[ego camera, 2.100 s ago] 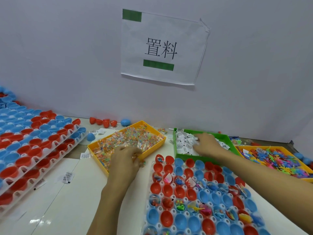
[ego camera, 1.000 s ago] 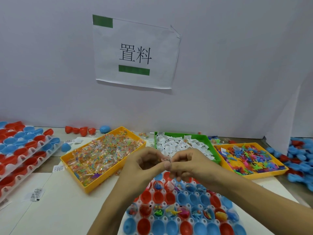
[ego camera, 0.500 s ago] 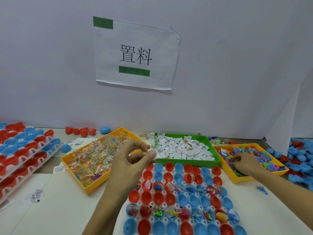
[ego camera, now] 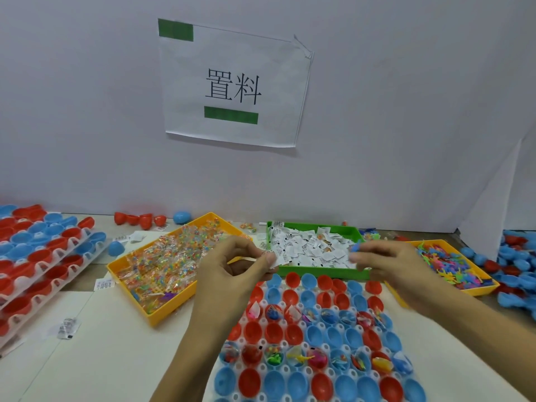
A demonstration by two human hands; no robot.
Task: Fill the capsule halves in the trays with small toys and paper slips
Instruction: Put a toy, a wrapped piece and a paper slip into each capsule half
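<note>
We see pale beige tabletop (ego camera: 116, 358), grey partition wall at back. Directly on it: white plastic tray of red and blue capsule halves (ego camera: 316, 343) at front centre; yellow plastic tray of clear-bagged colourful beads (ego camera: 171, 262) to left; green plastic tray of white paper slips (ego camera: 313, 248) behind; yellow plastic tray of colourful plastic toys (ego camera: 452, 265) to right. Stacked white trays of capsule halves (ego camera: 37, 256) at far left. Loose red capsule halves (ego camera: 139, 219) and blue capsule half (ego camera: 182, 217) by wall; heap of loose capsule halves (ego camera: 516, 271) far right; stray slips (ego camera: 67, 328) near left front.
</note>
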